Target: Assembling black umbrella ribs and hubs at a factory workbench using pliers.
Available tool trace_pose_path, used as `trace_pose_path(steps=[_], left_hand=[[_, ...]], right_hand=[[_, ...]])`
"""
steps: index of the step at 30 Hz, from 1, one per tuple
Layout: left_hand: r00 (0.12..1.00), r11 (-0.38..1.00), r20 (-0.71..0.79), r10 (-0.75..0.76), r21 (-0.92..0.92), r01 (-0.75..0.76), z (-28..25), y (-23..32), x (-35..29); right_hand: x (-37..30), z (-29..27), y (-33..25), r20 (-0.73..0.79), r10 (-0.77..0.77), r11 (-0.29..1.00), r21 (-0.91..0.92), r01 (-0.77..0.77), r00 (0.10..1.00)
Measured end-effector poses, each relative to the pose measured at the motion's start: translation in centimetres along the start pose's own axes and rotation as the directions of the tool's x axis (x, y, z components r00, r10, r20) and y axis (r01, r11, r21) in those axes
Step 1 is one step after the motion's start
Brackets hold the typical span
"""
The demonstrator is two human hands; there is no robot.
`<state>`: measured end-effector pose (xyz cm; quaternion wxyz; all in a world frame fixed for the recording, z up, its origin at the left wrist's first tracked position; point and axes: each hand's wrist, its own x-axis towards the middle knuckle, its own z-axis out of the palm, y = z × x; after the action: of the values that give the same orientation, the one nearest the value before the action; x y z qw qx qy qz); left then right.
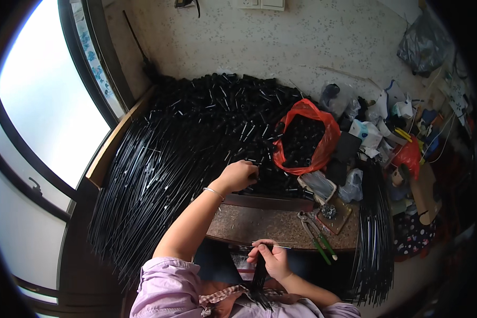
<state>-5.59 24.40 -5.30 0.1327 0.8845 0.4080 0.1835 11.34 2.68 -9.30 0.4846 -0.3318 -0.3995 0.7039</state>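
Clasping strips (259,276) in right hand (273,261), lower centre; cannot tell grip of left hand (238,176), mid-frame, near black parts (247,130), red bag (331,139).

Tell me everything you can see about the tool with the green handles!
The tool looks like pliers or cutters: a grey, metal-looking head and two green handles, spread apart like a narrow V. One handle end looks whitish. It lies on the speckled brown table, its head pointing away from the person and its handle ends sticking out past the table's near edge. Neither hand touches it; the right hand is the nearer one.
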Motion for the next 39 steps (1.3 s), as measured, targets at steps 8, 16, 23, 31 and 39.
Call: trace_pose_path(steps=[8, 16, 23, 31, 39], left_hand=[[0.994, 0.955, -0.039, -0.102, 0.275, 0.109, 4.5, 0.6, -1.5], [0.922, 0.909, -0.272, -0.277, -0.384, 0.159, 4.5, 7.8, -8.3], [0.878, 0.198, 0.246, -0.411, -0.916, 0.349, 4.5, 11.6, -14.4], [0.962, 0.517, 0.086, -0.258, -0.829, 0.213, 2.8, 12.7, -16.4], [0.836, -0.475, 0.246, -0.490, -0.880, -0.019, 6.5, 12.1, -18.7]], right_hand=[[-0.3, -0.6, 1.6, -0.214, -0.087, 0.990, 0.095, 0.109, 0.973], [-2.7, -2.8, 1.1, -0.236, -0.236, 0.972, -0.048, 0.231, 0.943], [-2.8, -1.8, 1.4, -0.171, -0.204, 0.978, -0.081, 0.193, 0.964], [-2.4, -1.7, 2.5, -0.083, -0.225, 0.957, -0.206, 0.204, 0.971], [-2.1, -0.7, 1.7, -0.103, -0.011, 0.986, 0.163, 0.028, 0.995]])
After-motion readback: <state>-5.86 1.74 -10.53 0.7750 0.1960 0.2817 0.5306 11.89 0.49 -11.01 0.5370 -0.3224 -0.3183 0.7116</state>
